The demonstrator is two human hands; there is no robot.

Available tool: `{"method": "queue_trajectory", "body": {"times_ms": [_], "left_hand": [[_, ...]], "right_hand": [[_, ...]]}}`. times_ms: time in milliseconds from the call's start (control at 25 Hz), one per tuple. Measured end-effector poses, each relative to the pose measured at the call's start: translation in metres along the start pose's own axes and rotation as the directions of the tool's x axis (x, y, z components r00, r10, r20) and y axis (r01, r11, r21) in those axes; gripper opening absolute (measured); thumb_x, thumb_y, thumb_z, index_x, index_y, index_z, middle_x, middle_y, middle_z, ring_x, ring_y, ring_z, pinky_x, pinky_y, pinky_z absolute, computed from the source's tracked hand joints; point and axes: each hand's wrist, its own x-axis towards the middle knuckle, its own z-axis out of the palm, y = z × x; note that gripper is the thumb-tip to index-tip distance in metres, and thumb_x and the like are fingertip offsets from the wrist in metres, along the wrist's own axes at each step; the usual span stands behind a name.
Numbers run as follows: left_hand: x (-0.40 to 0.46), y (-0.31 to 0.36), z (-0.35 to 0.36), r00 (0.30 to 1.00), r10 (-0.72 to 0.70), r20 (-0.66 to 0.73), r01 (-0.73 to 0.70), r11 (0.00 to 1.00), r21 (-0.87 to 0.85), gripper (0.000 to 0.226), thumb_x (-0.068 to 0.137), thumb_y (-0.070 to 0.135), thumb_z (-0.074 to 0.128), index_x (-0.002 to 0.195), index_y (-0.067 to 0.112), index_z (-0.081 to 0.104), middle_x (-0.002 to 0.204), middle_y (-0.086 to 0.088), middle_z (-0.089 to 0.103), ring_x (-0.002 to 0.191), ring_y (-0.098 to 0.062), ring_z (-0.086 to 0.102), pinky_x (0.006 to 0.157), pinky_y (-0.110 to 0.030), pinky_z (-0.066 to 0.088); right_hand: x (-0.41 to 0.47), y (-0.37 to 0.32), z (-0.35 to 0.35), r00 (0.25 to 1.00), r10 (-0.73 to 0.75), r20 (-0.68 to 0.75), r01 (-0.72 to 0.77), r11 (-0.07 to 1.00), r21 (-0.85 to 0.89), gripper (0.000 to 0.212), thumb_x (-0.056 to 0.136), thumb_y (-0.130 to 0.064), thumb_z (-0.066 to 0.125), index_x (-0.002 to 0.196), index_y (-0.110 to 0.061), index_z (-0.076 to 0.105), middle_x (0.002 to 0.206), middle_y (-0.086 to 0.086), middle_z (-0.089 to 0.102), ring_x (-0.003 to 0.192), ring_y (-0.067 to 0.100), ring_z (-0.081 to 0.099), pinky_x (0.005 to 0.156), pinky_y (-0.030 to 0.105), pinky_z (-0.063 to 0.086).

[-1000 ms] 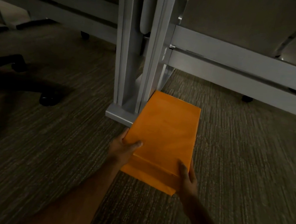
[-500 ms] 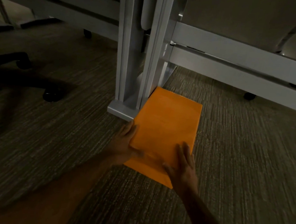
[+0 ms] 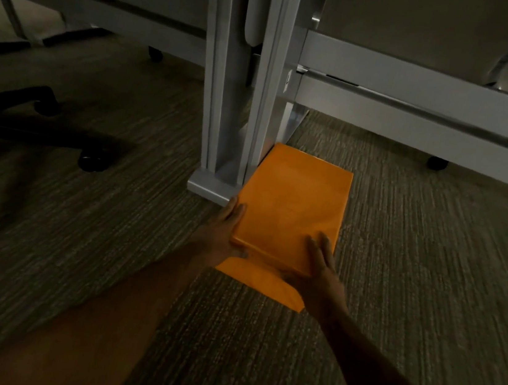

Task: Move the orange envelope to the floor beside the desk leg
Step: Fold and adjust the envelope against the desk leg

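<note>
A: Where is the orange envelope (image 3: 292, 210) at this point?

B: It lies flat on the carpeted floor (image 3: 428, 280), its left long edge right against the foot of the desk leg (image 3: 236, 93). Its far end reaches in beside the leg; its loose flap points back toward the person.

A: So it's down?

B: It looks set down, yes. I see no gap under it, though the light is dim and I would not swear to the near end.

A: And the hands?

B: The left hand (image 3: 224, 233) rests along the near left edge, fingers flat and together, thumb tucked under the near edge. The right hand (image 3: 320, 265) lies palm down on the near right corner, fingers spread over the top. Neither grip pinches the envelope; both just press or steady it.

A: What remains, then?

B: By my reckoning, very little. The placing is done. What's left is to lift both hands clear, and perhaps see that the envelope stays put beside the leg.
</note>
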Motion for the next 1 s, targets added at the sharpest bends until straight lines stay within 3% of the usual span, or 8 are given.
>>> {"method": "queue_trajectory", "body": {"times_ms": [160, 280, 360, 440, 480, 560, 680, 1000], "left_hand": [[0.000, 0.007, -0.004, 0.999, -0.047, 0.023, 0.045, 0.998, 0.049, 0.126, 0.076, 0.052, 0.079, 0.158, 0.028, -0.015, 0.166, 0.007, -0.024, 0.153, -0.031, 0.010, 0.120, -0.060, 0.020], [-0.005, 0.008, -0.001, 0.997, -0.074, -0.036, 0.074, 0.997, 0.004, 0.121, 0.075, 0.048, 0.081, 0.160, 0.027, -0.003, 0.168, 0.006, -0.013, 0.153, -0.030, 0.012, 0.121, -0.055, 0.021], [-0.012, 0.002, 0.003, 0.977, -0.152, -0.150, 0.103, 0.952, -0.290, 0.115, 0.071, 0.047, 0.085, 0.160, 0.030, 0.014, 0.168, 0.001, 0.010, 0.149, -0.029, 0.025, 0.117, -0.050, 0.031], [-0.013, -0.004, 0.007, 0.921, -0.335, -0.200, 0.107, 0.709, -0.697, 0.102, 0.069, 0.051, 0.086, 0.154, 0.029, 0.034, 0.154, -0.004, 0.045, 0.135, -0.028, 0.049, 0.108, -0.048, 0.044], [-0.013, -0.002, 0.007, 0.900, -0.400, -0.172, 0.127, 0.620, -0.775, 0.088, 0.074, 0.052, 0.082, 0.149, 0.026, 0.043, 0.145, -0.006, 0.056, 0.126, -0.028, 0.057, 0.104, -0.048, 0.048], [-0.012, 0.000, 0.011, 0.878, -0.457, -0.140, 0.215, 0.639, -0.739, 0.070, 0.083, 0.054, 0.072, 0.142, 0.020, 0.054, 0.137, -0.010, 0.063, 0.117, -0.032, 0.062, 0.101, -0.049, 0.049], [-0.013, 0.003, 0.009, 0.865, -0.487, -0.122, 0.257, 0.639, -0.725, 0.065, 0.087, 0.051, 0.069, 0.139, 0.014, 0.057, 0.135, -0.013, 0.062, 0.116, -0.034, 0.061, 0.099, -0.044, 0.049], [-0.028, -0.005, 0.009, 0.891, -0.431, -0.142, 0.204, 0.660, -0.722, 0.038, 0.088, 0.039, 0.074, 0.116, 0.014, 0.071, 0.108, -0.009, 0.073, 0.081, -0.018, 0.065, 0.075, -0.031, 0.051]], "right_hand": [[0.003, 0.006, -0.008, 0.997, -0.025, 0.076, 0.034, 0.993, -0.110, 0.118, 0.081, -0.035, 0.079, 0.159, -0.034, -0.009, 0.168, -0.006, -0.021, 0.141, 0.034, 0.043, 0.095, 0.046, 0.054], [0.002, 0.007, -0.008, 0.997, -0.039, 0.063, 0.046, 0.993, -0.106, 0.116, 0.081, -0.026, 0.080, 0.160, -0.027, -0.004, 0.169, -0.001, -0.017, 0.146, 0.035, 0.037, 0.098, 0.042, 0.050], [0.003, 0.010, -0.011, 0.992, -0.101, 0.074, 0.103, 0.994, -0.024, 0.118, 0.078, -0.022, 0.083, 0.161, -0.024, -0.001, 0.168, -0.001, -0.016, 0.152, 0.035, 0.024, 0.108, 0.041, 0.041], [0.005, 0.015, -0.018, 0.989, -0.131, 0.071, 0.126, 0.989, 0.075, 0.122, 0.077, -0.026, 0.084, 0.161, -0.023, -0.004, 0.168, 0.001, -0.014, 0.154, 0.031, 0.011, 0.116, 0.042, 0.030], [0.004, 0.016, -0.019, 0.995, -0.092, 0.034, 0.087, 0.988, 0.128, 0.121, 0.079, -0.034, 0.082, 0.161, -0.023, -0.006, 0.169, 0.004, -0.011, 0.154, 0.030, 0.010, 0.117, 0.046, 0.027], [-0.002, 0.013, -0.015, 0.998, 0.058, -0.031, -0.044, 0.935, 0.352, 0.113, 0.082, -0.056, 0.071, 0.160, -0.033, -0.007, 0.170, 0.006, -0.004, 0.152, 0.034, 0.017, 0.115, 0.055, 0.031], [-0.011, 0.004, -0.004, 0.983, 0.171, 0.072, -0.175, 0.723, 0.668, 0.101, 0.080, -0.072, 0.062, 0.150, -0.057, -0.009, 0.169, 0.003, 0.014, 0.141, 0.040, 0.040, 0.103, 0.066, 0.045], [-0.021, 0.001, -0.001, 0.985, 0.156, 0.079, -0.174, 0.823, 0.541, 0.092, 0.092, -0.064, 0.050, 0.154, -0.047, -0.016, 0.169, 0.009, 0.011, 0.140, 0.042, 0.042, 0.106, 0.059, 0.045]]}}
